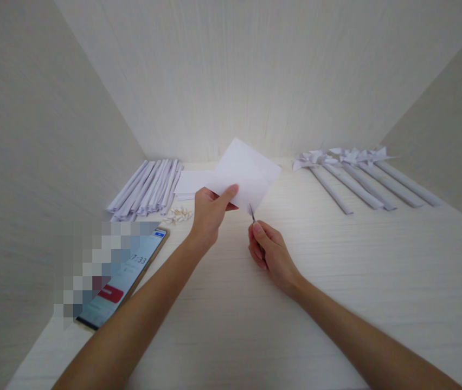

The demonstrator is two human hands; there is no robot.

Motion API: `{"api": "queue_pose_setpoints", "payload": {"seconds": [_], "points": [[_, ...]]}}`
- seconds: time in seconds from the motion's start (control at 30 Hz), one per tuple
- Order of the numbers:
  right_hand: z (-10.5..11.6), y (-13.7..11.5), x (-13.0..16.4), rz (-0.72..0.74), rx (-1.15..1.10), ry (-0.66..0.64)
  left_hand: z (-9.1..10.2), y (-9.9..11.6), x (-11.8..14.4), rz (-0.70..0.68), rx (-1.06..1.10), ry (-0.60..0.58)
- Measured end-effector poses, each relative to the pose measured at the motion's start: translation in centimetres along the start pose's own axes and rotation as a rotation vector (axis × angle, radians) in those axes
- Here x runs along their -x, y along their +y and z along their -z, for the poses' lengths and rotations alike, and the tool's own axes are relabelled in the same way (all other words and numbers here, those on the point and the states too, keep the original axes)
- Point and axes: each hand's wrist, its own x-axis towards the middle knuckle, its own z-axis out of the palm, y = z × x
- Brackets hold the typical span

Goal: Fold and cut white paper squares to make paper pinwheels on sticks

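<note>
A square sheet of white paper [248, 168] is pinched between the thumb and fingers of my left hand [210, 214], raised above the table and turned so that a corner points toward me. My right hand [269, 246] is closed round a pair of small scissors [252, 213]. Their blades meet the paper's near corner, and the handles are mostly hidden by my fingers. Behind my left hand lies a stack of white paper sheets [190, 181]. Nearer to me is a small heap of short, pale pieces [179, 215], too small to name surely.
Rolled paper sticks [147, 187] are bundled at the back left. Several paper pinwheels [353, 157] on rolled sticks lie in a row at the back right. A phone [133, 271], partly blurred out, rests at the left beside my forearm. Pale walls [231, 70] enclose the tabletop [231, 325].
</note>
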Motion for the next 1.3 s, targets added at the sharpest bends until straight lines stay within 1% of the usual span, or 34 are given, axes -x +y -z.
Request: {"api": "queue_pose_setpoints", "payload": {"seconds": [0.37, 1.3], "points": [[-0.1, -0.18, -0.01, -0.002, -0.007, 0.02, 0.02, -0.04, -0.03, 0.0, 0.006, 0.002], [-0.07, -0.05, -0.05, -0.004, -0.011, 0.021, -0.03, 0.01, 0.06, 0.009, -0.017, -0.005]]}}
